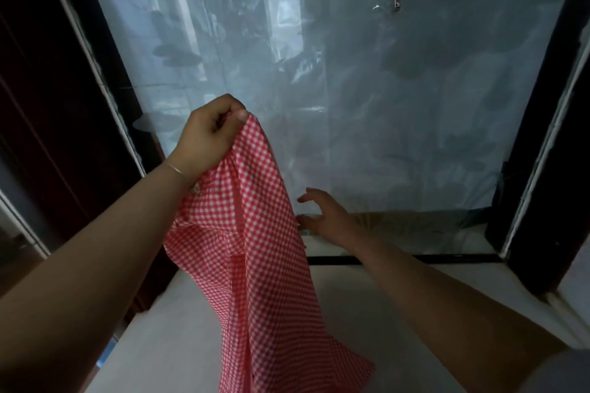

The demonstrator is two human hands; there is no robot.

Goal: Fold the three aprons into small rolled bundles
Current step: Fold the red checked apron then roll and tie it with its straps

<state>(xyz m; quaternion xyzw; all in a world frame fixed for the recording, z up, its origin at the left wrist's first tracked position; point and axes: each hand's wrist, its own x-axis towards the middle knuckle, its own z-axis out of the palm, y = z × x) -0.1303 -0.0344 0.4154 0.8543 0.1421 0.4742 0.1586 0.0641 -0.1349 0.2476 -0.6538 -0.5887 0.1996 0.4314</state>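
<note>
Red-and-white checked apron [255,249] hangs nearest, its long axis running straight down from the left hand [207,131], which pinches its top edge high above the pale counter [367,313]. Its lower end trails off at the counter's near edge. Just beside the cloth, the right hand [325,217] reaches with fingers spread, holding nothing, toward the window glass [383,105].

Apron [255,249]: red-and-white gingham check, small even squares, spanning centre to 6 o'clock. Bracelet [178,170]: thin, silver-toned, at 9 o'clock of the apron. Glass pane [415,105]: pale blue-grey with darker mottled reflections, 12 o'clock. Window frame [542,169]: black, edged white, at 3 o'clock and 9 o'clock. Sill [383,313]: off-white, crossed by a black strip [415,259], 5 o'clock.
</note>
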